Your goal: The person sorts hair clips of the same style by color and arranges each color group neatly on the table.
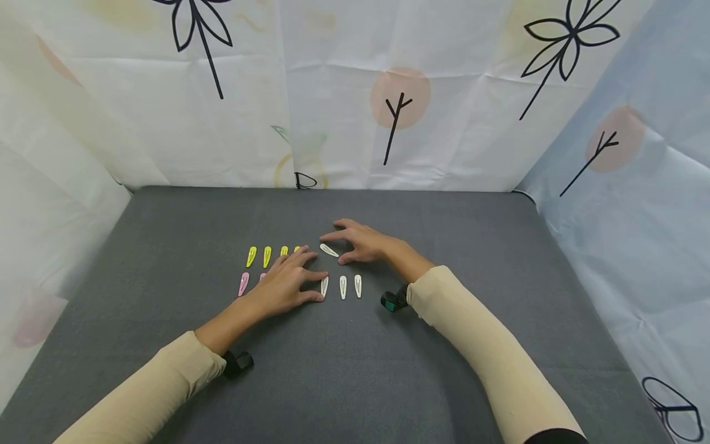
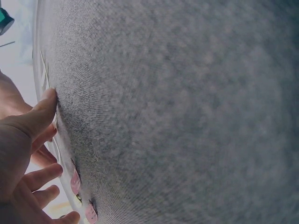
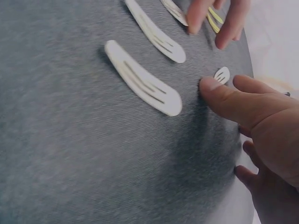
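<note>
My left hand lies low over the table, thumb and index fingertips right at the two ends of a white snap hair clip. In the left wrist view its fingers look loosely spread. The right hand hovers further back with spread fingers. A slanted white hair clip lies between its thumb and index finger; the right wrist view shows the thumb tip close beside that clip. Two more white hair clips, one and another, lie upright to the right of the left hand.
Several yellow hair clips form a row behind the left hand, partly covered by it. Pink hair clips lie in front of them, one mostly hidden. The grey table meets a patterned cloth backdrop behind and at both sides.
</note>
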Motion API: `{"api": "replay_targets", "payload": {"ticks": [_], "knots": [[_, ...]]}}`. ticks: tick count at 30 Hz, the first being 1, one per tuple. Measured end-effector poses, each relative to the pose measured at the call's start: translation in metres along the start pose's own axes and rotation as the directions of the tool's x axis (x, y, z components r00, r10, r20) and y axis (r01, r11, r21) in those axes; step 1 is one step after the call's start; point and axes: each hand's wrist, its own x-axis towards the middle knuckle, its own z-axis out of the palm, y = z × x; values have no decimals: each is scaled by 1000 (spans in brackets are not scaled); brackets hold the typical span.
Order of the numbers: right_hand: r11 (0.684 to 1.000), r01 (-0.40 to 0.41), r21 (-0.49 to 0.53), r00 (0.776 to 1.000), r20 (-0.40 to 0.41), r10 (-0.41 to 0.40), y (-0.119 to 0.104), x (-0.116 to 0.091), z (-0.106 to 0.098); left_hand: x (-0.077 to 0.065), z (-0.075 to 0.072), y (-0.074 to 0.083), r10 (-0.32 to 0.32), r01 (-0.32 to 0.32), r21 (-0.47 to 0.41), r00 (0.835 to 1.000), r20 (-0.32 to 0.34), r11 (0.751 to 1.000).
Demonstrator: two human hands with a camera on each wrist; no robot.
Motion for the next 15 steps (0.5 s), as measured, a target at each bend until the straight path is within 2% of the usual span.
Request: {"api": "replay_targets", "payload": {"ticks": [7,15], "knots": [[1000,-23,3,998,58,23,-2,5,-5,0,-1,0,-4,4,2,1000,1,1000],[998,-64,-19,996,66,65,-2,8,-6,0,-1,1,-5,5,3,1000,0,1000]]}}
